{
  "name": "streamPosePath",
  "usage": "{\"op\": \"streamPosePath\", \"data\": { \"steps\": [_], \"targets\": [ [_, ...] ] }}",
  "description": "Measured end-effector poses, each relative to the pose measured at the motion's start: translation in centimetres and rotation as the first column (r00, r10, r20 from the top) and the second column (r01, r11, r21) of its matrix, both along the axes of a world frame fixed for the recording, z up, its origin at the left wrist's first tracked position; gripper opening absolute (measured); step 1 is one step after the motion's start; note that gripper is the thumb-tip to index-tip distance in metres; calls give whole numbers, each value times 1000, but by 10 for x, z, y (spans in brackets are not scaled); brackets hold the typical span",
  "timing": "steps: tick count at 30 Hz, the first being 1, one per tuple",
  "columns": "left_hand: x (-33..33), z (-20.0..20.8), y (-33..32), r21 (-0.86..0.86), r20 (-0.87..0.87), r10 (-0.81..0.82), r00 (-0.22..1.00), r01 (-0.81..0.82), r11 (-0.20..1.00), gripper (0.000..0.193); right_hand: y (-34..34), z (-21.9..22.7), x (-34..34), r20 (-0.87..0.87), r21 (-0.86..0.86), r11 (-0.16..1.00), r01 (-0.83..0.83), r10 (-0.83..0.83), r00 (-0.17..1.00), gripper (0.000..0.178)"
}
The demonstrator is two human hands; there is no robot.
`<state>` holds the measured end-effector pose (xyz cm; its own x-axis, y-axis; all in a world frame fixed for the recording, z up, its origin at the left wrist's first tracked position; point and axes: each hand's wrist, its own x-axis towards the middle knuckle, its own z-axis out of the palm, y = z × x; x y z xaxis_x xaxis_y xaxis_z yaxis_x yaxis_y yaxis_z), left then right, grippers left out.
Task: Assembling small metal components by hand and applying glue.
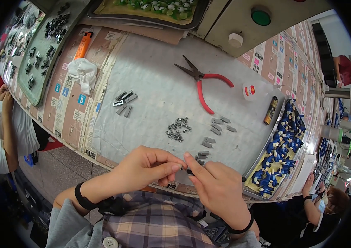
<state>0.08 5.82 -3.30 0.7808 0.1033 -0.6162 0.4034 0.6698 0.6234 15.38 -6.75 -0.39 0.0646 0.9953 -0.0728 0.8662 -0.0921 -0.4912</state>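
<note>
My left hand [152, 166] and my right hand [219, 182] meet fingertip to fingertip over the near edge of the work sheet. The left thumb and forefinger pinch something too small to make out. In my right hand's fingers is a small dark block [189, 172], mostly covered by them. Just beyond lie several small grey rectangular blocks [208, 140] and a loose pile of tiny silver metal parts [178, 129]. Farther left is another cluster of grey blocks [125, 101]. Red-handled pliers [200, 77] rest with their jaws apart beyond the pile.
A tray of blue-and-white figurines [246, 191] stands at right, near a dark cylinder [271, 110] and a clear bottle [251, 91]. At left are a white cloth [84, 73], an orange-handled tool [84, 44] and a green tray [38, 89]. A machine box [245, 25] stands at the back. People sit either side.
</note>
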Motion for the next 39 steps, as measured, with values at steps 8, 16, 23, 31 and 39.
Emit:
{"op": "streamPosePath", "data": {
  "steps": [8, 16, 23, 31, 39],
  "targets": [
    [0, 1, -3, 96, -41, -14, 999, 18, 995, 20, 2, 5, -4, 51, -25, 999, 22, -20, 998, 42],
    [2, 5, -3, 122, -64, -10, 998, 18, 992, 19, 2, 3, -3, 154, 32, 999, -20, 15, 988, 39],
    [3, 5, -4, 105, -58, 18, 998, -12, 994, 18, 3, 7, -8, 159, 23, 999, 32, -35, 987, 42],
    [5, 4, -3, 50, -52, 52, 997, -50, 998, 18, 1, 4, -11, 196, 70, 996, 55, -68, 978, 42],
    [5, 4, -3, 38, -17, 62, 998, -62, 997, 18, 1, 5, -8, 57, 60, 992, 111, -114, 992, 38]
  ]
}}
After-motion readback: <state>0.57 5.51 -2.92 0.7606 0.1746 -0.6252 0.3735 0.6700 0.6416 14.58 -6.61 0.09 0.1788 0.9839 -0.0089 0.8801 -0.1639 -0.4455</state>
